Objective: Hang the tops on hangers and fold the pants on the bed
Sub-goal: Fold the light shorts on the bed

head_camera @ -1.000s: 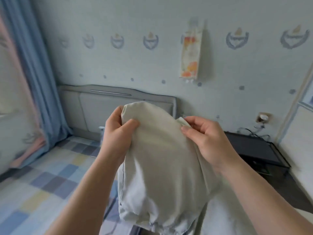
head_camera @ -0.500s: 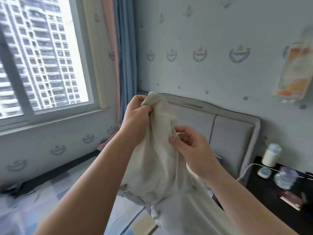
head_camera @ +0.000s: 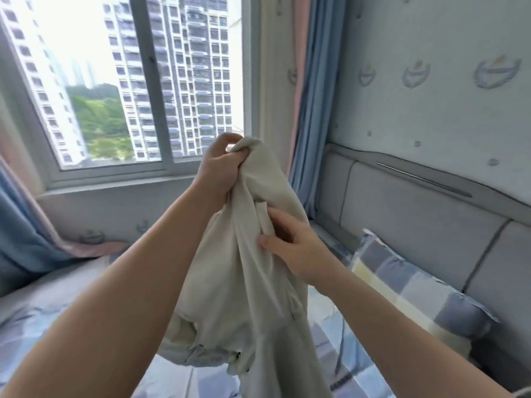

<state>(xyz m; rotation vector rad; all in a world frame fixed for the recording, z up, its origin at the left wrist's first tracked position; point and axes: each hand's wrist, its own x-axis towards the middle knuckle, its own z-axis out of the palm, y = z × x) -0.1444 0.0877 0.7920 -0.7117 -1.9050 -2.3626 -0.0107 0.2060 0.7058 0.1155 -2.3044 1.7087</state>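
Note:
A pale beige garment (head_camera: 253,285) hangs bunched in the air above the bed (head_camera: 43,314). I cannot tell whether it is a top or pants. My left hand (head_camera: 221,168) grips its top end high up, fingers curled round the cloth. Lower and to the right, my right hand (head_camera: 290,242) pinches a fold or seam of the same garment. The lower part of the cloth droops in crumpled folds towards the bedding. No hanger is in view.
A checked blue, grey and yellow pillow (head_camera: 413,288) leans on the grey padded headboard (head_camera: 425,214) at the right. A large window (head_camera: 129,81) fills the upper left, with blue and pink curtains (head_camera: 307,96) beside it. Checked bedding lies below.
The view has swung left, from the headboard wall to the window. My left hand has gathered the garment's top end into a tighter grip, and my right hand has slid lower on the cloth.

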